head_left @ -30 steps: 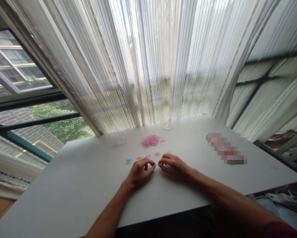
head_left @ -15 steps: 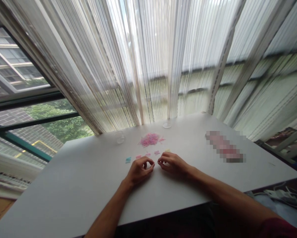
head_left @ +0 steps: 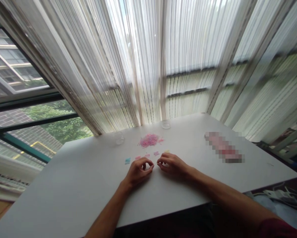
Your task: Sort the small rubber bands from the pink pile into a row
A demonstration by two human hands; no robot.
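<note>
My left hand point(head_left: 140, 170) and my right hand point(head_left: 172, 165) face each other low over the white table point(head_left: 84, 185), a small gap between their fingertips. Thumb and forefinger of each are pinched together; whatever they hold, if anything, is too small to make out. Just beyond the fingers lies a row of small coloured bits: a teal one point(head_left: 128, 160), a coral-pink one point(head_left: 137, 158), a pale pink one point(head_left: 147, 155), a mauve one point(head_left: 156, 153) and a yellow one point(head_left: 166, 151), partly behind my right hand. Farther back sits a loose pile of thin pink and purple pieces point(head_left: 150, 140).
Two clear containers stand toward the back edge, a round dish point(head_left: 166, 124) and another clear one point(head_left: 119, 138) on the left. A pixelated pinkish item point(head_left: 224, 147) lies to the right. Sheer striped curtains point(head_left: 148, 66) hang behind the table.
Both hands keep almost the same pinched pose. The view has shifted very slightly, and the curtain folds on the right have swayed.
</note>
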